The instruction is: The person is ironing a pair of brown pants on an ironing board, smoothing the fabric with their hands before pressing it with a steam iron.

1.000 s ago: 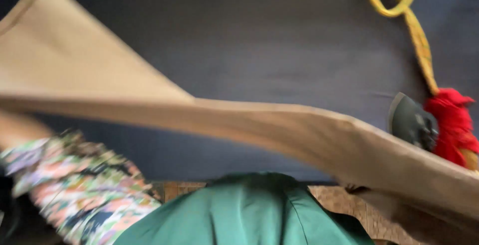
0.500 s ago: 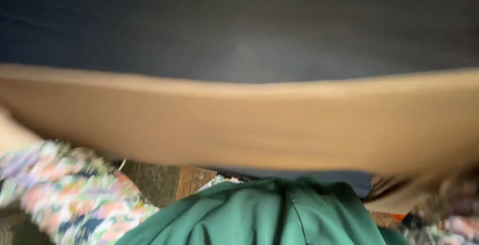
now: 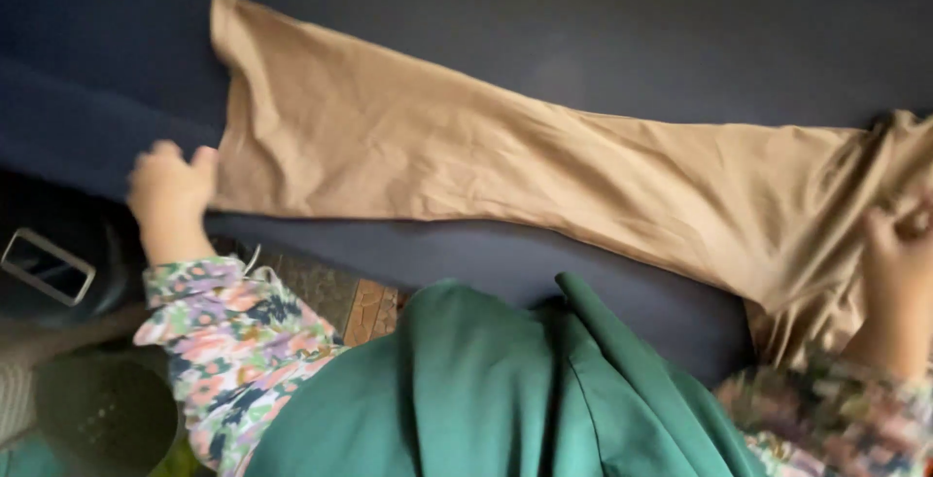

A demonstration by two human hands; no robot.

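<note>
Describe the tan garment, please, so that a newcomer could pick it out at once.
A dark blue surface fills the upper view. Across it lies the tan garment, a long wrinkled cloth stretched between the left hand and right hand. Unlike the green cloth below, it is spread flat.

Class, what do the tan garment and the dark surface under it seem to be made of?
Tan garment: thin, soft knit or woven fabric, matte; it shows fine wrinkles and bunches near the right hand. Dark surface: probably navy cloth, smooth and matte with a faint sheen; the weave is too blurred to tell.
</note>
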